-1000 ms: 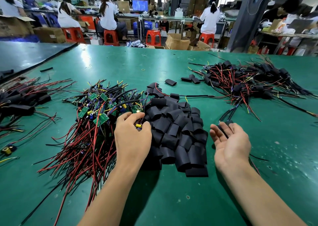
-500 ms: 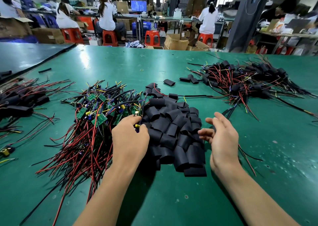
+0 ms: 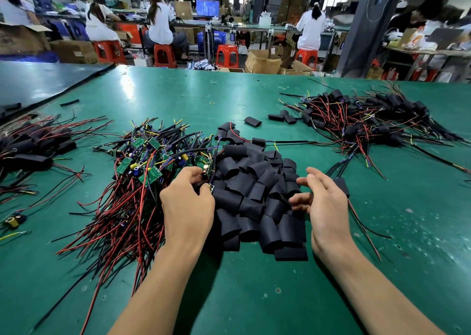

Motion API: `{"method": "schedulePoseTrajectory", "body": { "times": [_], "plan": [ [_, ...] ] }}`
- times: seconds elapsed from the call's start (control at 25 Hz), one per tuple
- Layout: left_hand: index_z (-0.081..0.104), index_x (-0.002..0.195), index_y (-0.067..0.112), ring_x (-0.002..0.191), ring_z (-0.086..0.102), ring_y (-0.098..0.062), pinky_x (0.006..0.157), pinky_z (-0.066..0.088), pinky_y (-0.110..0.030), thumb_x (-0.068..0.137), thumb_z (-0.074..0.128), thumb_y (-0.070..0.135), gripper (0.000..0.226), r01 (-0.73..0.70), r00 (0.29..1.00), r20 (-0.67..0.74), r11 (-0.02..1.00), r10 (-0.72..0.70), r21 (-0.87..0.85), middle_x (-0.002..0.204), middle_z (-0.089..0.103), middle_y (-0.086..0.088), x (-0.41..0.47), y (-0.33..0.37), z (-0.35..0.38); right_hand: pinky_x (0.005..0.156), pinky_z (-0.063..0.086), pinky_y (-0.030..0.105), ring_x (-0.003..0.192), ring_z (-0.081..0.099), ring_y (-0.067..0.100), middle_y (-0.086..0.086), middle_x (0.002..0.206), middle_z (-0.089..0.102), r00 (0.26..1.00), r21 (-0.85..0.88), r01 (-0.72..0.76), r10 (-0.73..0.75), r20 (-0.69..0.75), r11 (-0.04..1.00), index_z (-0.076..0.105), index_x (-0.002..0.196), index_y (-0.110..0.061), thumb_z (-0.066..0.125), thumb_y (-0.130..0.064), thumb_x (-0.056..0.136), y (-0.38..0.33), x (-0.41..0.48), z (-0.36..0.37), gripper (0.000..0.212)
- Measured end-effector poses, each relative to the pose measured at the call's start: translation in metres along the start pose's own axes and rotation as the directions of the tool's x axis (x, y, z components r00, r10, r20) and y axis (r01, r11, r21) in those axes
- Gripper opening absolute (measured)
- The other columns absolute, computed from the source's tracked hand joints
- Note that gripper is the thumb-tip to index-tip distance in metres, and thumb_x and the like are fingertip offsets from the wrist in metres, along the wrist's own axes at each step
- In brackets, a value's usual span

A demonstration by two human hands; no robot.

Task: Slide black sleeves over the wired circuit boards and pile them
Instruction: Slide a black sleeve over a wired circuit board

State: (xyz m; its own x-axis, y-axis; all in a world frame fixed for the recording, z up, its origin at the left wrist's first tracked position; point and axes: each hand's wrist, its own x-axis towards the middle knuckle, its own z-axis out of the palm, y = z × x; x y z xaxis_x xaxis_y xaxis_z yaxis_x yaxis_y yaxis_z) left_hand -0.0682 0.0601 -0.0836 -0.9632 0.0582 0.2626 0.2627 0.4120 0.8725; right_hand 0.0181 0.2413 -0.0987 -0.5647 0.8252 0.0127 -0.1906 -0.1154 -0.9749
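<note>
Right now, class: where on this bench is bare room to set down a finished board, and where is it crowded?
Free: the far green top beyond the board pile and sleeve pile; the near strip below them; the patch right of the right hand, bar stray wires. Crowded: the centre, left pile, right pile.

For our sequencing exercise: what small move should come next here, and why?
Probably the right hand should pinch one sleeve from the black sleeve pile beside it: it holds nothing, while the left hand pinches a wired circuit board.
</note>
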Motion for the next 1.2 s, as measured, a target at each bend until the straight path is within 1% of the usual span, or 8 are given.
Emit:
{"method": "schedulePoseTrajectory", "body": {
  "times": [0.28, 0.44, 0.64, 0.72, 0.8, 0.88, 1.0, 1.2],
  "plan": [
    [0.064, 0.13, 0.035, 0.077, 0.066, -0.026, 0.084, 0.053, -0.032, 0.09, 0.064, 0.017, 0.044, -0.087, 0.992, 0.099, 0.992, 0.078, 0.088, 0.094, 0.07, 0.003, 0.0, -0.005, 0.002, 0.041, 0.045, 0.022, 0.044, 0.057, 0.011, 0.002, 0.09, 0.064, 1.0, -0.011, -0.005, 0.005, 0.01, 1.0, 0.062, 0.105, -0.021, 0.047, -0.012, 0.103, 0.002, 0.0, 0.001, 0.017],
    [0.07, 0.122, 0.025, 0.096, 0.068, -0.027, 0.092, 0.052, -0.036, 0.091, 0.062, 0.021, 0.032, -0.109, 0.989, 0.109, 0.986, 0.096, 0.126, 0.114, 0.074, -0.003, 0.001, -0.006, 0.003, 0.041, 0.044, 0.023, 0.043, 0.056, 0.011, 0.001, 0.089, 0.064, 1.0, -0.018, -0.006, 0.006, 0.017, 1.0, 0.063, 0.103, -0.022, 0.047, -0.013, 0.103, 0.001, -0.001, 0.002, 0.018],
    [0.064, 0.131, 0.021, 0.094, 0.071, -0.027, 0.098, 0.051, -0.038, 0.091, 0.061, 0.011, 0.042, -0.108, 0.994, 0.024, 0.994, 0.108, -0.018, 0.11, 0.074, -0.009, 0.003, 0.002, -0.001, 0.041, 0.044, 0.023, 0.044, 0.056, 0.011, 0.001, 0.09, 0.064, 1.0, -0.022, -0.005, 0.006, 0.023, 1.0, 0.063, 0.107, -0.019, 0.047, -0.013, 0.103, -0.001, -0.002, 0.001, 0.017],
    [0.065, 0.13, 0.021, 0.084, 0.073, -0.025, 0.091, 0.056, -0.042, 0.092, 0.06, 0.008, 0.041, -0.09, 0.996, -0.019, 0.991, 0.089, -0.102, 0.11, 0.074, -0.004, 0.004, 0.006, -0.004, 0.042, 0.045, 0.023, 0.045, 0.057, 0.011, 0.001, 0.09, 0.065, 0.999, -0.027, -0.004, 0.005, 0.032, 1.0, 0.064, 0.109, -0.017, 0.048, -0.013, 0.103, -0.001, -0.002, 0.001, 0.017],
    [0.066, 0.127, 0.02, 0.061, 0.07, -0.019, 0.068, 0.06, -0.037, 0.093, 0.058, 0.005, 0.038, -0.088, 0.996, -0.026, 0.974, 0.084, -0.209, 0.111, 0.071, 0.009, 0.003, 0.012, -0.007, 0.044, 0.046, 0.023, 0.047, 0.057, 0.011, 0.001, 0.088, 0.067, 0.998, -0.028, 0.014, -0.013, 0.059, 1.0, 0.066, 0.107, -0.02, 0.051, -0.014, 0.102, -0.003, -0.004, 0.001, 0.017],
    [0.065, 0.125, 0.017, 0.046, 0.064, -0.019, 0.047, 0.053, -0.029, 0.096, 0.056, 0.0, 0.035, -0.034, 0.997, 0.054, 0.905, 0.062, -0.423, 0.113, 0.069, 0.011, 0.002, 0.019, -0.007, 0.048, 0.048, 0.024, 0.051, 0.057, 0.013, 0.002, 0.081, 0.069, 0.989, -0.048, 0.068, -0.06, 0.136, 0.997, 0.07, 0.104, -0.021, 0.057, -0.013, 0.1, -0.004, -0.009, 0.001, 0.016],
    [0.066, 0.12, 0.01, 0.042, 0.06, -0.022, 0.038, 0.046, -0.024, 0.097, 0.054, -0.003, 0.029, 0.179, 0.959, 0.283, 0.718, 0.026, -0.673, 0.111, 0.073, 0.002, -0.002, 0.027, -0.003, 0.054, 0.05, 0.025, 0.061, 0.059, 0.014, 0.007, 0.083, 0.072, 0.939, -0.055, 0.126, -0.101, 0.329, 0.991, 0.075, 0.103, -0.022, 0.067, -0.013, 0.094, -0.005, -0.019, 0.004, 0.015],
    [0.067, 0.115, 0.013, 0.041, 0.058, -0.022, 0.038, 0.045, -0.025, 0.101, 0.052, 0.008, 0.021, 0.341, 0.834, 0.548, 0.728, 0.056, -0.594, 0.077, 0.073, -0.004, -0.017, 0.027, 0.012, 0.06, 0.053, 0.022, 0.074, 0.065, 0.015, 0.011, 0.104, 0.075, 0.867, 0.008, 0.065, -0.061, 0.495, 0.998, 0.07, 0.118, -0.022, 0.071, -0.028, 0.086, -0.008, -0.025, 0.008, 0.032]
  ]
}}
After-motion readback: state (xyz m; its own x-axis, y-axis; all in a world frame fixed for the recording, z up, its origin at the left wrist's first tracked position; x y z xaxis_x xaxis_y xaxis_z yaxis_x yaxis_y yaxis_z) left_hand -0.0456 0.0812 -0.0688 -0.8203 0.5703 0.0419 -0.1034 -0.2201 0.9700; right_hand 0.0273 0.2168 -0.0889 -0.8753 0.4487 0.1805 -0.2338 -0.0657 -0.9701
